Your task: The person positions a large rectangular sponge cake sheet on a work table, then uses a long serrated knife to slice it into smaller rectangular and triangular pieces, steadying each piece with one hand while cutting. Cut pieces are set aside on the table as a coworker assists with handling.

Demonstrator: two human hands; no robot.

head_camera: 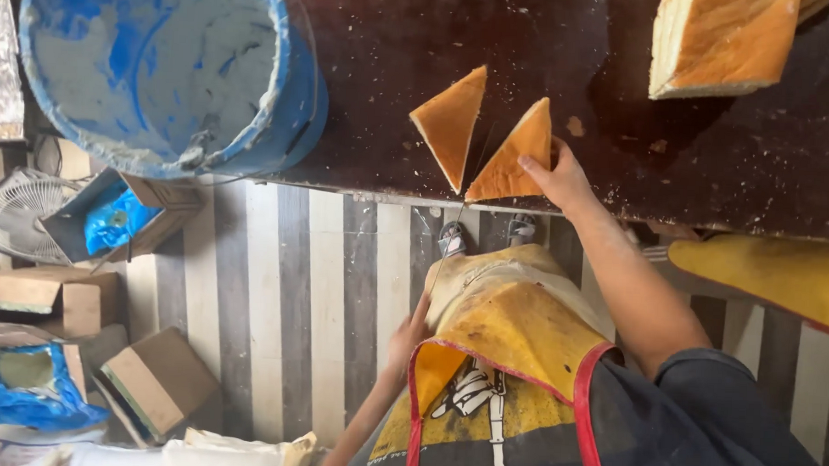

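Two triangular pieces of golden sponge cake lie at the near edge of a dark, crumb-strewn table (711,170). My right hand (552,173) presses on the right triangle (514,158). The left triangle (450,124) lies a small gap away. A long thin knife (459,216) runs through that gap and down past the table edge. My left hand (409,334), low beside my yellow apron (503,319), grips its handle. A larger block of sponge cake (720,42) sits at the far right of the table.
A big blue bucket (163,68) smeared with white stands at the table's left end. Below it are a white fan (20,212), several cardboard boxes (157,380) and blue plastic bags on a striped floor. Another yellow-clad shape (771,278) is at the right.
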